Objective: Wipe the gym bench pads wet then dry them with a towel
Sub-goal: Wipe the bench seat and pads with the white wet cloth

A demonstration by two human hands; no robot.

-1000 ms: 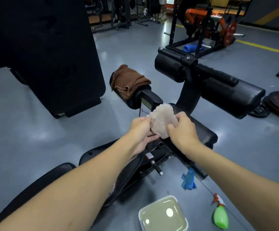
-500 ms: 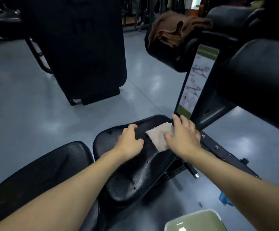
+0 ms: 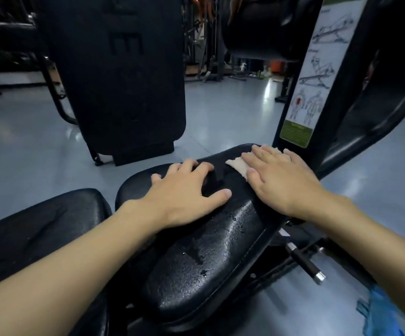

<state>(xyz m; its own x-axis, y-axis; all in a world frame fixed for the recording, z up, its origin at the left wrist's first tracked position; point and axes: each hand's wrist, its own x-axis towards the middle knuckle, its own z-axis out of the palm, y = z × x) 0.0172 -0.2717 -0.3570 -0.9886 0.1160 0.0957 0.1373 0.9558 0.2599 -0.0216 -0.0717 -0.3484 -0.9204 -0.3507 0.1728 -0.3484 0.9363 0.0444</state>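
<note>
The black seat pad [image 3: 211,258] of the bench fills the middle of the head view, with water drops shining on its near half. My right hand [image 3: 279,180] lies flat, fingers straight, pressing a small beige cloth [image 3: 236,164] onto the pad's far right end; only the cloth's left corner shows. My left hand [image 3: 187,190] rests on the pad's far left part, its fingertips bent over the far edge. A second black pad [image 3: 39,229] lies lower left.
An upright black post with an exercise chart [image 3: 315,76] rises just behind my right hand. A tall black pad [image 3: 121,76] stands on the grey floor beyond. An adjustment pin [image 3: 305,264] sticks out under the seat. Something blue [image 3: 383,311] lies at the lower right.
The cloth was held up in both hands, then laid on the seat pad. My head has dropped closer, and my right hand has flattened over the cloth toward the post.
</note>
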